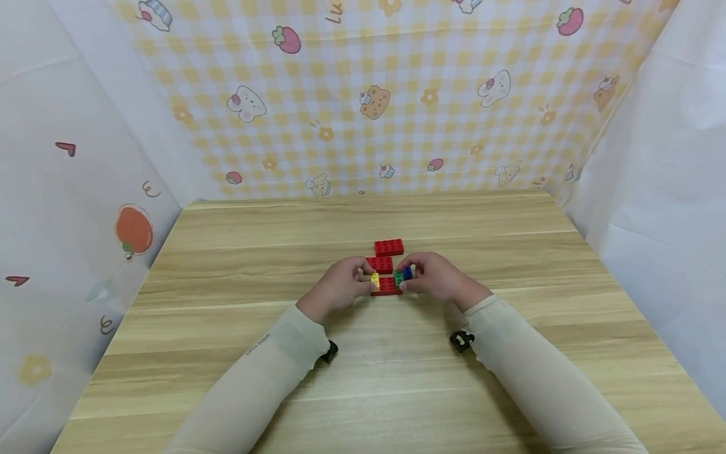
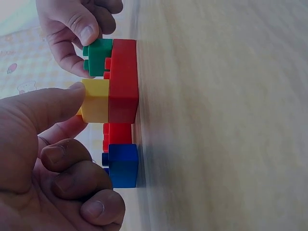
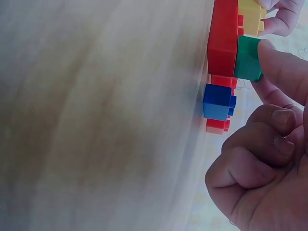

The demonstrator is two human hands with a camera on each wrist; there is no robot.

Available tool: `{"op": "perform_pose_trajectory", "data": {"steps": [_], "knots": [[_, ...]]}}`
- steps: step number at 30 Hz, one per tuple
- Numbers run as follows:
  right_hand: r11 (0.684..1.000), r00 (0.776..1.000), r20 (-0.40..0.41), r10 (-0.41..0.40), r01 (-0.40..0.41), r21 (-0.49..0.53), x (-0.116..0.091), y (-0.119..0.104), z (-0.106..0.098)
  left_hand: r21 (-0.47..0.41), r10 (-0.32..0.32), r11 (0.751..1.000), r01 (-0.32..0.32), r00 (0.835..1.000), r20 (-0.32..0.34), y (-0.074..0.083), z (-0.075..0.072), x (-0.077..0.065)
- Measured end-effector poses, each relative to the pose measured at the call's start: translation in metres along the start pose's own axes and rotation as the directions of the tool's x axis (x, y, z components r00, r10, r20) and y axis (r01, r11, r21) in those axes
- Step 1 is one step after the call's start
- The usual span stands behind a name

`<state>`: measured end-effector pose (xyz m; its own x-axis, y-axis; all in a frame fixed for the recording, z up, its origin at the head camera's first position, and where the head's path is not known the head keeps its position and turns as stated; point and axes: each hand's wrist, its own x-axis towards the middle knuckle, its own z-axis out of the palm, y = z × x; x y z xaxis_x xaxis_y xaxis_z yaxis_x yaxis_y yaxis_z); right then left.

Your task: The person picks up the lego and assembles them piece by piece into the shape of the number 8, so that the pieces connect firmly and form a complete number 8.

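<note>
Nearest me lies a red building brick (image 1: 387,286), studs up. My left hand (image 1: 340,285) pinches a small yellow brick (image 2: 96,101) between thumb and forefinger, at the red brick's left end. At the opposite end my right hand (image 1: 437,277) pinches a small green brick (image 3: 247,58) the same way. Both small bricks sit on top of the red one. A blue brick (image 3: 216,102) stands on the table by my right hand. Another blue brick (image 2: 123,166) stands under my left hand's curled fingers, hidden in the head view.
Behind the nearest brick lies a second red brick (image 1: 381,264), partly covered by my left hand. A third red brick (image 1: 389,247) is farther back on the wooden table (image 1: 283,227). Patterned cloth (image 1: 351,145) hangs along the table's back edge, with white cloth on both sides.
</note>
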<state>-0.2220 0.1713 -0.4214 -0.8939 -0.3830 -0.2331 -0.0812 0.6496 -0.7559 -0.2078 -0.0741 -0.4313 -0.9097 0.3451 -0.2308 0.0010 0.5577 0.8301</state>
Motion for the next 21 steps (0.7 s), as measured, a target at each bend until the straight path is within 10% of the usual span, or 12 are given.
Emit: {"op": "perform_pose_trajectory", "data": {"steps": [21], "knots": [[0.997,1.0,-0.01,-0.011,0.01,-0.078,-0.0014,-0.005,0.0026,0.048,0.02,0.999,-0.02,1.0,0.0,-0.0016,-0.001,0.0033]]}}
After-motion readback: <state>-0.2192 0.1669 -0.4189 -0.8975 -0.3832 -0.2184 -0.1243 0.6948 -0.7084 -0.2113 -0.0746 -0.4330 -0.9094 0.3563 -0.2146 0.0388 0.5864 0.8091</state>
